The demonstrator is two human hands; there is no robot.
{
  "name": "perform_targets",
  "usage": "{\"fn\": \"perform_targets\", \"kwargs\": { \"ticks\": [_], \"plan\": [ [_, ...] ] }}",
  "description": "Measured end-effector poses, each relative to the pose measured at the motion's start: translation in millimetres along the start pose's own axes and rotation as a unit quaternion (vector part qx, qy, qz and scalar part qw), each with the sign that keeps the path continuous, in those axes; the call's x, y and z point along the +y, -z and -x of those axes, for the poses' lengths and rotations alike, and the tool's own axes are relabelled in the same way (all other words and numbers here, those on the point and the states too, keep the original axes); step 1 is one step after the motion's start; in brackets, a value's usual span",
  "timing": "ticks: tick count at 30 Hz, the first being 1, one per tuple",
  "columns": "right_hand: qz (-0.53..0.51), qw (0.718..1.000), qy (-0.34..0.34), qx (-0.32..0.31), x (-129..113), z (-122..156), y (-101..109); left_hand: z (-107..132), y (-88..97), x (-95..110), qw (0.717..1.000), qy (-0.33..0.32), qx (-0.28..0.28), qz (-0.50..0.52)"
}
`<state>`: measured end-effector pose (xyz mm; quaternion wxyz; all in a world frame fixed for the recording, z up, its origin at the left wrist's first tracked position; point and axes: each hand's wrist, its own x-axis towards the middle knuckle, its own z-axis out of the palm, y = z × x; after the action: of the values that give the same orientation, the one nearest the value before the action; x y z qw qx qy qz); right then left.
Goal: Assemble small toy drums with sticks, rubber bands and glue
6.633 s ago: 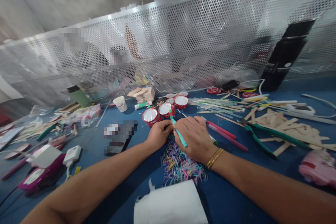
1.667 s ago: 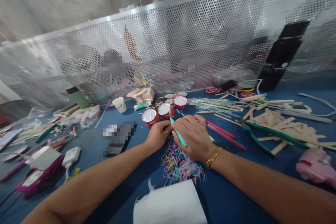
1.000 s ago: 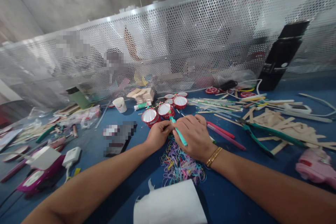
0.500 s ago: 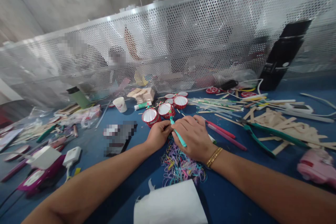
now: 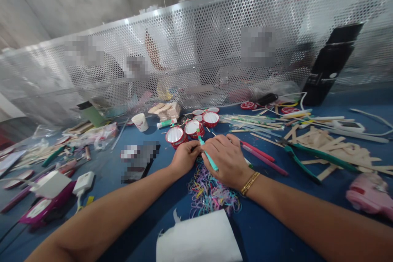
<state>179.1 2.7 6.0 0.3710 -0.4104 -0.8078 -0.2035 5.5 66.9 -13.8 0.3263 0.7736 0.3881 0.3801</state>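
Observation:
My right hand (image 5: 225, 159), with a gold bracelet at the wrist, is closed around a slim teal pen-like stick (image 5: 210, 159) that slants up and away between the hands. My left hand (image 5: 186, 157) meets it at the fingertips, its fingers pinched together; anything between them is hidden. Under both hands lies a tangle of coloured rubber bands (image 5: 211, 194), mostly purple and blue. Just beyond my fingers stand several small red-and-silver crimped caps, among them a front one (image 5: 175, 135) and another (image 5: 210, 118).
A roll of white paper (image 5: 199, 237) lies nearest me. Green-handled pliers (image 5: 302, 161), flat wooden sticks (image 5: 325, 147) and a pink glue gun (image 5: 368, 194) are at right. At left are a phone (image 5: 143, 163), a paper cup (image 5: 140, 122) and chargers (image 5: 52, 184). A perforated metal screen (image 5: 215, 49) stands behind.
Both hands keep the same place and grip, and the objects on the table stay put. Only the view shifts very slightly.

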Motion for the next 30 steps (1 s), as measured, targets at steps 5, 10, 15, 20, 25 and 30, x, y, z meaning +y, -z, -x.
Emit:
{"fn": "perform_targets", "kwargs": {
  "ticks": [5,10,15,20,25,30],
  "plan": [
    [0.012,0.999,-0.048,0.015,11,-4,6,-1,-0.9,-2,1.0,0.007,-0.009,0.006],
    [-0.001,0.993,-0.112,0.039,31,-19,28,-3,-0.8,-6,1.0,0.015,-0.005,-0.005],
    [-0.11,0.955,-0.273,0.03,64,-29,50,-4,0.5,-7,1.0,0.027,-0.008,-0.01],
    [-0.109,0.94,-0.319,-0.046,92,-4,52,-5,0.9,-7,0.999,0.04,-0.002,-0.014],
    [0.018,0.939,-0.313,-0.141,95,13,58,-5,0.7,-6,0.999,0.046,-0.01,0.0],
    [0.133,0.941,-0.259,-0.175,89,7,72,-5,0.9,-5,0.999,0.049,-0.01,0.009]
  ]
}}
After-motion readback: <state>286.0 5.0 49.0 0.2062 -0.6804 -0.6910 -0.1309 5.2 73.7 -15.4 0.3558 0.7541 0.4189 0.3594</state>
